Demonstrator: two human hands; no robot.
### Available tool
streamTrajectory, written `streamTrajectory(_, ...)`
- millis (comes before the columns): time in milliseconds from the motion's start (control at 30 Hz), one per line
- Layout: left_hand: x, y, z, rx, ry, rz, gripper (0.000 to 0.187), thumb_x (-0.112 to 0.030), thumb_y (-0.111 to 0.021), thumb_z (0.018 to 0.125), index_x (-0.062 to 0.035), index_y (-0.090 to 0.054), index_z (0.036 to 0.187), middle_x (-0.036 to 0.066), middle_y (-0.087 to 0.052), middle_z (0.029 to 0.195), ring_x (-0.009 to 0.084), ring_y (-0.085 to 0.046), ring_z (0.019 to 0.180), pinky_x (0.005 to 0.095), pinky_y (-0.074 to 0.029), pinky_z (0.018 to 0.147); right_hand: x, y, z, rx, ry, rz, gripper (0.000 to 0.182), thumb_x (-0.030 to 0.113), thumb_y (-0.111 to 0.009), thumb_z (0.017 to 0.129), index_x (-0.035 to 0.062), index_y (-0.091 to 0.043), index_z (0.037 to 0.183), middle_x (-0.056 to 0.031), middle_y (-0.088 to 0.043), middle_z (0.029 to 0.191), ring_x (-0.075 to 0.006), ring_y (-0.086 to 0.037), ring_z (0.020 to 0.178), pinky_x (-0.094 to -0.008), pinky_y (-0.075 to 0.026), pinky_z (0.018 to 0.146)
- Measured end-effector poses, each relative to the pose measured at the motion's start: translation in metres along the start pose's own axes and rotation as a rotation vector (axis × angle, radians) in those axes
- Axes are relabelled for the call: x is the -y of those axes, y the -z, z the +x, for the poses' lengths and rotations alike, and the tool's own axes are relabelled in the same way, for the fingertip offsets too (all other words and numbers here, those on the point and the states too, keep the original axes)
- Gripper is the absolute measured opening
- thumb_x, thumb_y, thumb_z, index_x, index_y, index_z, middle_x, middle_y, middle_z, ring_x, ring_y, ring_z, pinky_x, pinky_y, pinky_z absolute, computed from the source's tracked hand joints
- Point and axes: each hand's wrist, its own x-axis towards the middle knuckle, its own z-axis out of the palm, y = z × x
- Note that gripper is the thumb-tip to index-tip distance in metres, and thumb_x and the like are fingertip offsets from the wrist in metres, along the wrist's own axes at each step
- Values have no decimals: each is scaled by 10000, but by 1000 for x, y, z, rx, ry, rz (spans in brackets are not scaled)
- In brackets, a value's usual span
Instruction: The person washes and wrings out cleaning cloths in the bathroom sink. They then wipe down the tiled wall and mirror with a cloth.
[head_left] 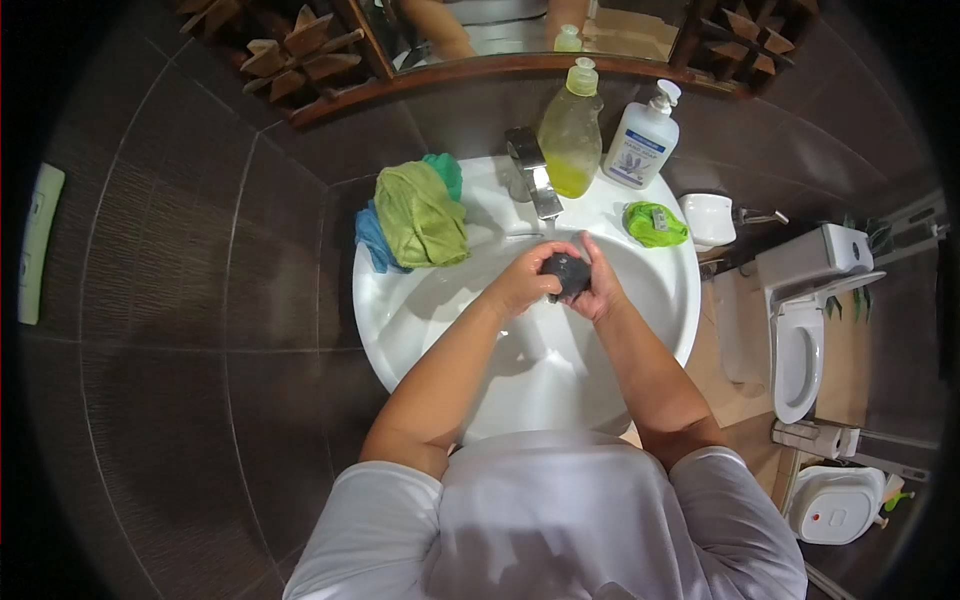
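Over the white washbasin (pixel 500 390), both my hands are closed around a dark, wet, rounded object (pixel 567 273) whose exact kind I cannot make out. My left hand (pixel 525 280) grips it from the left, fingers curled over its edge. From the other side, my right hand (pixel 600 284) presses against it with its palm and thumb, the fingertips pointing up. Just above the hands is the metal faucet (pixel 540 190), its spout directed toward them. Part of the object is hidden by my fingers.
Green and blue cloths (pixel 420 215) lie on the basin's left rim. Behind stand a bottle of yellow liquid (pixel 570 140) and a pump soap bottle (pixel 642 140). A bright green crumpled item (pixel 655 224) sits at right. Farther right are a toilet (pixel 800 350) and a white bin (pixel 835 505).
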Motion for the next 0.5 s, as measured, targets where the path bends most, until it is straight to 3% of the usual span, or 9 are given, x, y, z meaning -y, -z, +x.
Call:
streamTrajectory(67, 4, -1, -14, -254, -242, -361, 314, -102, -603, 766, -64, -483, 1054, 39, -448, 1090, 143, -444, 992, 253, -358, 854, -14, -8, 4, 59, 157, -14, 404, 276, -653, 748, 54, -472, 1033, -112, -562, 942, -231, -582, 832, -401, -495, 700)
streamTrajectory(100, 13, -2, 1, -242, -258, -378, 314, -102, -603, 766, -64, -483, 1054, 39, -448, 1090, 143, -444, 992, 253, -358, 854, -5, -8, 7, 47, 166, -36, 404, 276, -653, 748, 54, -472, 1033, -112, -562, 942, -231, -582, 832, -401, -495, 700)
streamTrajectory(167, 39, 4, 7, -789, -623, 313, 200, -130, -575, 809, -53, -501, 979, 43, -466, 1018, 136, -460, 922, 248, -379, 810, -17, -21, 11, -181, 407, -90, 288, 173, -652, 742, 71, -483, 952, -96, -547, 874, -204, -567, 750, -375, -501, 656)
streamTrajectory(200, 50, 9, 13, -942, -572, 399, 174, -230, -503, 868, -62, -510, 910, 53, -477, 948, 139, -466, 864, 257, -391, 793, -18, -31, 8, -185, 446, -53, 205, 126, -651, 733, 82, -475, 829, -64, -530, 762, -176, -536, 655, -326, -477, 578)
streamTrajectory(233, 45, 8, 14, -943, -577, 394, 174, -230, -503, 868, -62, -510, 910, 53, -477, 948, 139, -466, 864, 257, -391, 793, -18, -40, 3, -185, 449, -60, 205, 126, -651, 733, 82, -475, 829, -64, -530, 762, -176, -536, 655, -326, -477, 578)
streamTrajectory(300, 39, 4, 16, -958, -155, -120, 272, -329, -420, 900, -75, -512, 865, 44, -484, 862, 139, -465, 817, 260, -398, 767, -22, -58, -7, -235, 547, -368, 219, 126, -655, 730, 85, -441, 752, -37, -514, 675, -154, -498, 589, -289, -423, 507)
streamTrajectory(367, 34, 0, 22, -978, -206, -138, 327, -373, -361, 910, -88, -513, 857, 33, -518, 793, 136, -500, 753, 249, -419, 696, -26, -63, -6, -318, 602, -530, 276, 141, -655, 722, 97, -399, 630, 0, -471, 603, -103, -458, 550, -258, -364, 447)
streamTrajectory(433, 3, -17, 18, -766, -43, -752, 343, -351, -374, 904, -67, -523, 782, 41, -530, 718, 173, -508, 650, 313, -422, 587, -26, -66, -7, -202, 965, -1206, 286, 108, -631, 717, 68, -377, 591, 1, -449, 594, -95, -452, 558, -264, -370, 471)
streamTrajectory(500, 18, 6, 15, -708, 108, -609, 279, -363, -431, 873, -110, -543, 833, 38, -537, 727, 165, -522, 644, 311, -427, 552, -27, -73, -16, -160, 1002, -1253, 267, 76, -612, 691, 43, -376, 571, -34, -458, 582, -144, -476, 548, -283, -386, 497)
